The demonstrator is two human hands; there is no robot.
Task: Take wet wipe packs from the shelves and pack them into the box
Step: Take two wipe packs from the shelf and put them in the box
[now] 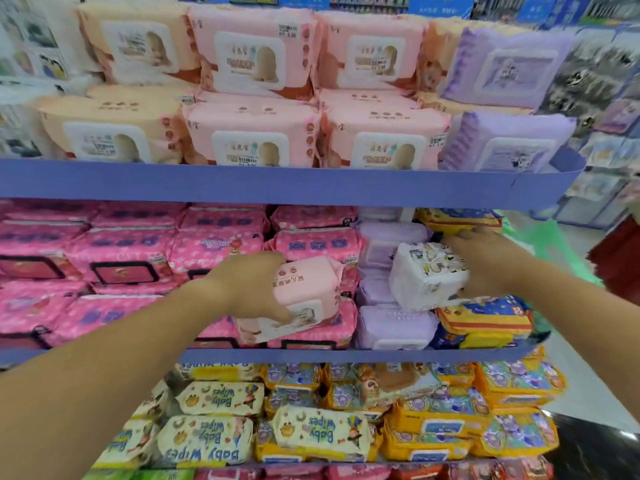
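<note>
Wet wipe packs are in both hands, in the middle of the frame, in front of the middle shelf [311, 355].

The left hand [249, 285] grips a pale pink pack [308, 292]. The pack lies to the right of the hand. The fingers are curled over its upper side and the thumb is under it. Its long axis runs steeply from the lower left to the upper right. The end with the white lid label points down, toward the camera. It hangs just over the bright pink packs [311, 332] of that shelf, and I cannot tell if it touches them.

The right hand [485, 261] holds a white pack [426, 278] from its right side, so this pack lies to the left of the hand. The fingers reach around its far upper edge. The pack looks tilted, with a printed face turned to the camera. Its long axis I cannot tell for sure. It sits above the purple packs [394, 327] and beside the yellow and blue packs [485, 320].

The two held packs are near each other but apart, each on the inner side of its own hand.

The box is not in view. I judge that both packs are lifted free of the stacks, and that the next move is to draw them back toward the body and down. The pink pack would probably need turning flat before it goes into the box.
</note>
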